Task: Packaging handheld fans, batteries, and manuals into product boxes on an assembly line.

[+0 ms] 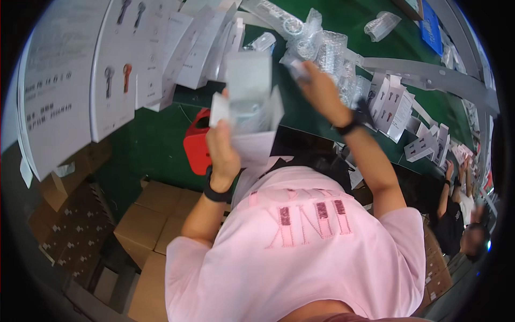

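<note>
My left hand is wrapped round the side of a white carton, whose top flaps stand up. Something in clear plastic shows inside the carton's mouth. To the right and farther out, my right hand reaches over the table, fingers closed round a small whitish thing that is blurred and partly hidden. Just beyond and beside that hand lies a pile of bubble-wrapped items, a round ring shape visible in some of them.
White printed cartons stand in a row at the left, more at the right. A red plastic container is left of my left hand. A grey metal bar crosses the green table. Brown boxes sit lower left; another person works at right.
</note>
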`<state>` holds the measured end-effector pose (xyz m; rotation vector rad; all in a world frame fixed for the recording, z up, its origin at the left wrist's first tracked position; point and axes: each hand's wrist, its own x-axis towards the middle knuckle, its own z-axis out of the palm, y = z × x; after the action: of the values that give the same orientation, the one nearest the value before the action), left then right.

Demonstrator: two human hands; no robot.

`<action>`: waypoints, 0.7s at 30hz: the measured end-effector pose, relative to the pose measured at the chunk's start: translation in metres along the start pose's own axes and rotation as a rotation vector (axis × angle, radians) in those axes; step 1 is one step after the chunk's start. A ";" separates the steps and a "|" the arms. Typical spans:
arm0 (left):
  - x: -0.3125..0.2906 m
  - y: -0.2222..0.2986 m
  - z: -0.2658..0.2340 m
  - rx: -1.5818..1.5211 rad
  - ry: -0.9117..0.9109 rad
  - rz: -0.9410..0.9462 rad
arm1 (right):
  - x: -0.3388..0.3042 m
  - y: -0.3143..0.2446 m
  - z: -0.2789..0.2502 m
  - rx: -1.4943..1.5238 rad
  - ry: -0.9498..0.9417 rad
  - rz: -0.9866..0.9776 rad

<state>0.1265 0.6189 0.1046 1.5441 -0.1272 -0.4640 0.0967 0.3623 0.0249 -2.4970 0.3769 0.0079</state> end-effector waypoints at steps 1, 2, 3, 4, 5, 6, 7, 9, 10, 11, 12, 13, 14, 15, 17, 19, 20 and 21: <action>0.002 0.004 0.006 0.085 -0.039 0.002 | -0.002 -0.007 -0.044 0.011 0.004 0.026; 0.005 0.009 0.016 0.167 -0.074 0.086 | -0.005 -0.017 -0.092 0.324 0.057 0.203; 0.012 0.012 0.028 0.250 -0.123 0.175 | -0.002 -0.032 -0.136 0.565 0.118 0.053; 0.018 0.018 0.038 0.181 -0.198 0.205 | -0.003 -0.054 -0.174 0.635 0.063 0.006; 0.025 0.024 0.052 0.105 -0.287 0.245 | -0.007 -0.069 -0.198 0.667 -0.023 -0.036; 0.028 0.027 0.068 0.074 -0.293 0.307 | -0.008 -0.082 -0.214 0.696 -0.103 -0.080; 0.029 0.034 0.076 0.066 -0.318 0.313 | -0.008 -0.093 -0.223 0.479 -0.187 -0.140; 0.026 0.048 0.092 0.043 -0.454 0.211 | -0.010 -0.107 -0.232 0.160 -0.365 -0.166; 0.024 0.050 0.099 0.039 -0.483 0.213 | -0.013 -0.108 -0.228 0.040 -0.362 -0.250; 0.022 0.051 0.107 -0.011 -0.518 0.180 | -0.013 -0.109 -0.231 0.039 -0.346 -0.229; 0.020 0.052 0.115 -0.065 -0.553 0.145 | -0.013 -0.110 -0.237 -0.030 -0.534 -0.214; 0.017 0.052 0.123 -0.069 -0.577 0.144 | -0.014 -0.108 -0.242 -0.094 -0.725 -0.197; 0.014 0.050 0.129 -0.107 -0.602 0.090 | -0.021 -0.102 -0.239 -0.034 -0.724 -0.249; 0.011 0.047 0.134 -0.143 -0.622 0.035 | -0.027 -0.099 -0.240 -0.034 -0.716 -0.234; 0.006 0.043 0.142 -0.212 -0.654 -0.076 | -0.038 -0.098 -0.242 -0.081 -0.926 0.048; 0.008 0.044 0.141 -0.239 -0.655 -0.130 | -0.049 -0.086 -0.257 0.138 -0.697 -0.119; 0.012 0.048 0.140 -0.325 -0.676 -0.174 | -0.050 -0.091 -0.271 0.092 -0.672 -0.198; 0.014 0.051 0.142 -0.417 -0.713 -0.221 | -0.057 -0.096 -0.280 0.041 -0.640 -0.263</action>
<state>0.0976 0.4803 0.1569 0.9336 -0.3850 -1.1310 0.0455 0.2914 0.3133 -2.3260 -0.2139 0.6641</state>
